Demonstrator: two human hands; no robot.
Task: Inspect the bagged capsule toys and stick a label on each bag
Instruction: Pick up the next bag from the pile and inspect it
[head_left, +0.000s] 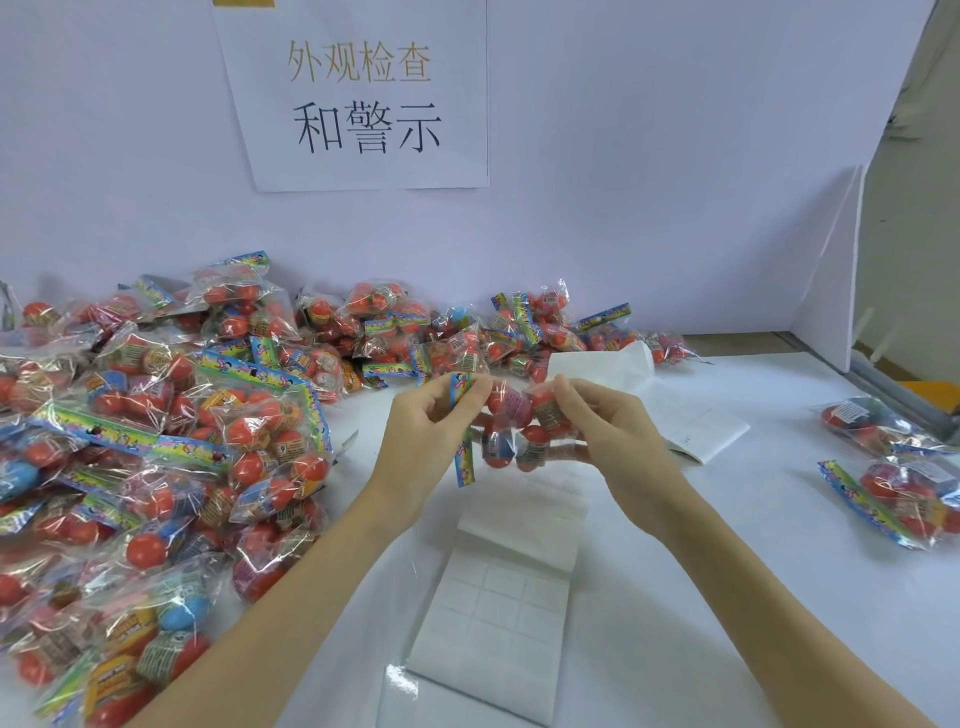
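Observation:
A clear bag of red capsule toys (511, 428) with a colourful header strip hangs above the white table (727, 571), held between both hands. My left hand (423, 431) pinches the header strip end. At the bag's right side my right hand (608, 431) grips it with curled fingers. Directly below lies a white sheet of blank labels (498, 597), its top part peeled back.
A large heap of bagged capsule toys (156, 441) covers the left and back of the table. Two bags (893, 467) lie at the right edge. Another label sheet (696, 415) lies behind my right hand. A paper sign (363, 93) hangs on the back wall.

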